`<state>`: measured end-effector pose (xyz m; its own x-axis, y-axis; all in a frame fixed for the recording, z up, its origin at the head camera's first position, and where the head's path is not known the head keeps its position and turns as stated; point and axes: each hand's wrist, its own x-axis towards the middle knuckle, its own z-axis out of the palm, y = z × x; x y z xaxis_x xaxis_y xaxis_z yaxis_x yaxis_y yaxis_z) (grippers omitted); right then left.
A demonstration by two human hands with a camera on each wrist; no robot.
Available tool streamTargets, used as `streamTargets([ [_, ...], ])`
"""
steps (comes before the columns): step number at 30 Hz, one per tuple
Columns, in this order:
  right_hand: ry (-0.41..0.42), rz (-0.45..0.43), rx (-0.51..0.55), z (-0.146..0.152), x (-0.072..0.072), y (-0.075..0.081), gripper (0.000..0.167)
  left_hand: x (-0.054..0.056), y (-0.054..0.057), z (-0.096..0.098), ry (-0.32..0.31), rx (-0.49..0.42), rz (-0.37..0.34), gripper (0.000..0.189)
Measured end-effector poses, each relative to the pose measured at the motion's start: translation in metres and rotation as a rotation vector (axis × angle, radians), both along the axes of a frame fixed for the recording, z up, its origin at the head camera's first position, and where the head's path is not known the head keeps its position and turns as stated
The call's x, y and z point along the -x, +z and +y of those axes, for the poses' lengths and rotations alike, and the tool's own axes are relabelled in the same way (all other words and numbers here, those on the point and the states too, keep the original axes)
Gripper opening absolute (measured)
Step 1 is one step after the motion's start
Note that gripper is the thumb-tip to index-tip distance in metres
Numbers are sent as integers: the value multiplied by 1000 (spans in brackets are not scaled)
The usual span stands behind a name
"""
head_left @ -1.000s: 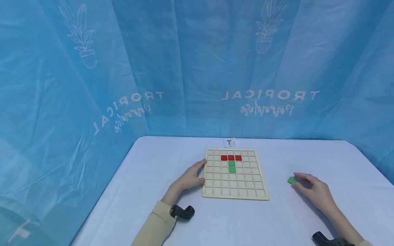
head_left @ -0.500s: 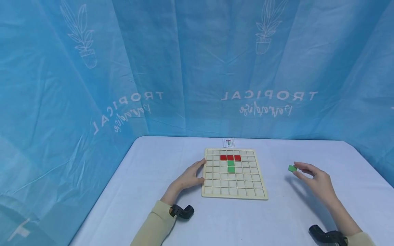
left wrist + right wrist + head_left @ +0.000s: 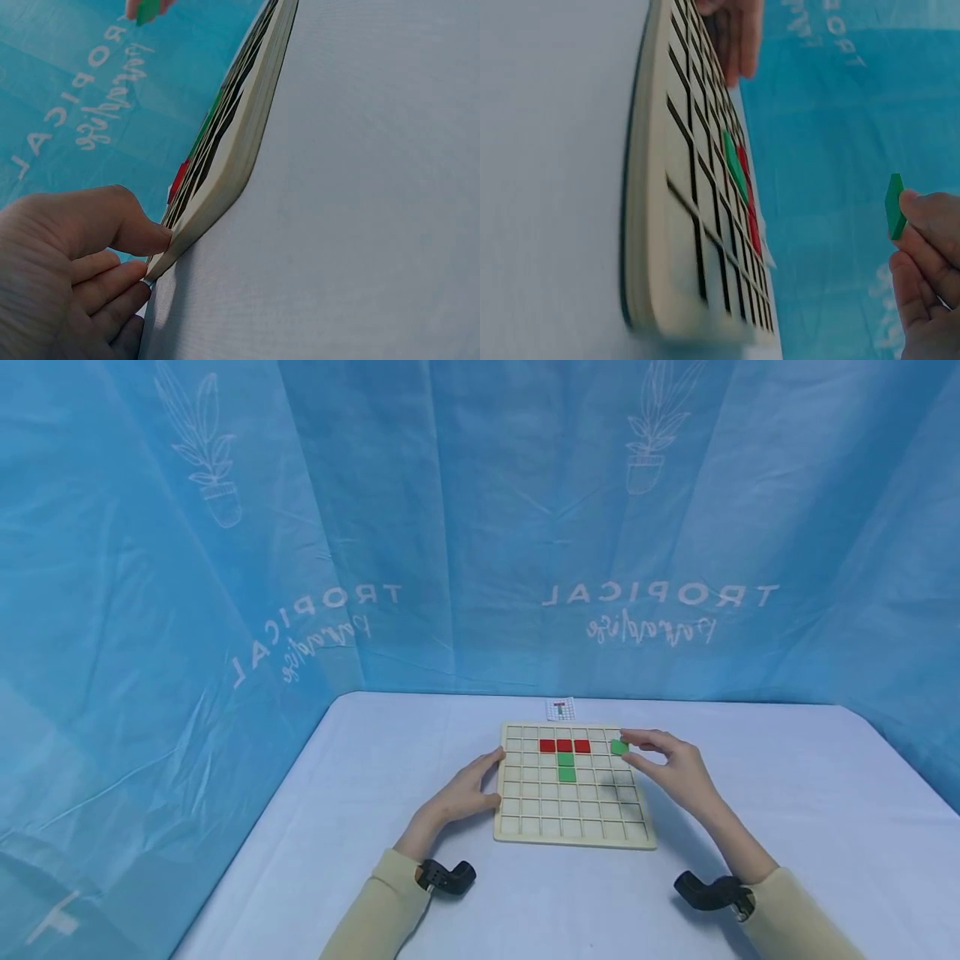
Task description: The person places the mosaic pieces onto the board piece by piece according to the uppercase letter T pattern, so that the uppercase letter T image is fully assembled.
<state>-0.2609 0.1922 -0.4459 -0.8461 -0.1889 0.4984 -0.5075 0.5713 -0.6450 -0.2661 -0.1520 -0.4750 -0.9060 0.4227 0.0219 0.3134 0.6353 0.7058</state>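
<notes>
In the head view a pale grid board (image 3: 561,842) lies flat on the table. Three red tiles (image 3: 565,746) form a row near its far side, and two green tiles (image 3: 566,767) run down from the middle one. The left hand (image 3: 461,791) rests against the board's left edge, thumb and forefinger spread apart, touching it. Over the board's upper right part, the right hand (image 3: 675,770) pinches another green tile (image 3: 619,747) between thumb and fingers. The right wrist view shows that held tile (image 3: 895,207) raised above the grid, apart from it.
A small printed card (image 3: 560,709) with a grid and a T-shaped pattern lies just beyond the board. White cloth (image 3: 405,735) covers the table. A blue curtain (image 3: 495,527) hangs behind and to the left.
The right hand has lifted the green tile from the table on the right and carried it left, over the board. The left hand has stayed at the board's left edge.
</notes>
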Motion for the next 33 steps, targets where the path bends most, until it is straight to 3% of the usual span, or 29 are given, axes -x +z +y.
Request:
streamTargets([
  [3,55,-67,15,-23,-5,10,40,0,1,1,3,9,-1,80],
  [9,86,-113,40,-45,-3,8,37,1,4,2,5,9,3,81],
  [17,116,-144,61,-60,-4,-8,37,1,3,1,7,4,4,81],
  [26,150,-96,-4,-65,-2,-38,33,-3,2,0,8,-4,-10,82],
  [33,163,-65,-64,-65,0,-46,31,-1,1,0,11,0,1,81],
])
